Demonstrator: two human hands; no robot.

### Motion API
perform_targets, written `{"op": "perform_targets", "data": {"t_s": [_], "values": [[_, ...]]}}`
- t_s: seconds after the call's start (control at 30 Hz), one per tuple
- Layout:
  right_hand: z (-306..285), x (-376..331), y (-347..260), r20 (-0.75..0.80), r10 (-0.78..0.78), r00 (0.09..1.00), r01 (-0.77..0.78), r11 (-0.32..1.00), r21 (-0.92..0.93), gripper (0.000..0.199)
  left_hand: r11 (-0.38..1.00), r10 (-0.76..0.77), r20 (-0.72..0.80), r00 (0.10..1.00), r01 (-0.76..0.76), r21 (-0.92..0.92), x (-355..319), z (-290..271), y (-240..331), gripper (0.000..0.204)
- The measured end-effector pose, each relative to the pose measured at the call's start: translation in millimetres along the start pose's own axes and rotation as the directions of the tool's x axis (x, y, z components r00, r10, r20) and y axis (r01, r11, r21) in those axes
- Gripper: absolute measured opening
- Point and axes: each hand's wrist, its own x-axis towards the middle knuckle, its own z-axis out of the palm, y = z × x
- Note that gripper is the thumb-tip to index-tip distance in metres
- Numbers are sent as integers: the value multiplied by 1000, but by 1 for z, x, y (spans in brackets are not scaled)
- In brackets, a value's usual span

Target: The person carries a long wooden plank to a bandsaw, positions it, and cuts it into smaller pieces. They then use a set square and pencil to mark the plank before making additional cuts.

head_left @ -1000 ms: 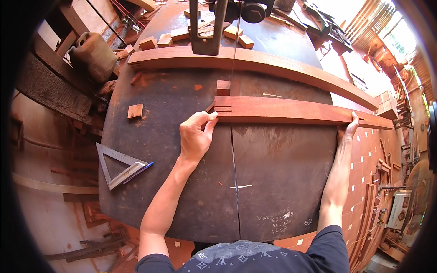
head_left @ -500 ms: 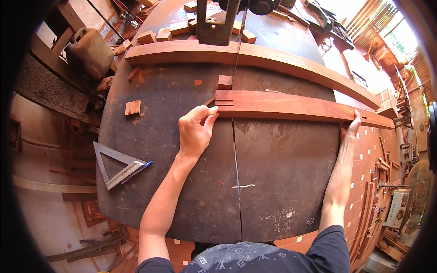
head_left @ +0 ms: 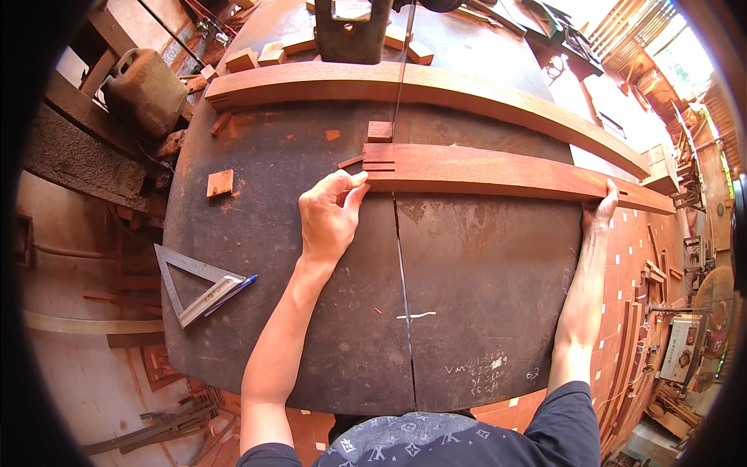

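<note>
Near edge of dark counter (head_left: 482, 311) bare, room open at centre. Set square (head_left: 194, 284) with blue pen (head_left: 233, 286) at left rim. Left hand (head_left: 331, 218) fingers pressed on notched end of reddish wood strip (head_left: 498, 173), centre frame; right hand (head_left: 599, 214) grips far right end. Saw blade (head_left: 401, 86) just behind notches. Small block (head_left: 220, 183) left, offcut (head_left: 380, 131) touching strip. Curved board (head_left: 436, 89) beyond. Jerrycan (head_left: 144, 89) upper left.

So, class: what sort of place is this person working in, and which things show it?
Most likely a woodworking shop. The hands steady a long notched wooden board on a band saw table beside the thin upright blade, with offcut blocks and a metal set square nearby.
</note>
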Motion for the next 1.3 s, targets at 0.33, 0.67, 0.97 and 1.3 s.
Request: {"op": "perform_targets", "data": {"t_s": [0.33,0.67,0.97,1.3], "values": [[7,-8,-1,-1,3,1000,-3,1000,-5,43,999,-18,-6,1000,18,31,0,0,-2,11],[3,-3,-1,-2,20,1000,-20,1000,4,41,1000,-11,-5,1000,11,6,1,1,-2,8],[6,-6,1,-16,-3,1000,3,1000,-2,39,1000,-9,-1,1000,9,12,-1,1,-5,4],[12,-12,0,-18,8,1000,-8,1000,8,46,1000,-11,9,1000,10,28,0,0,-7,7]]}}
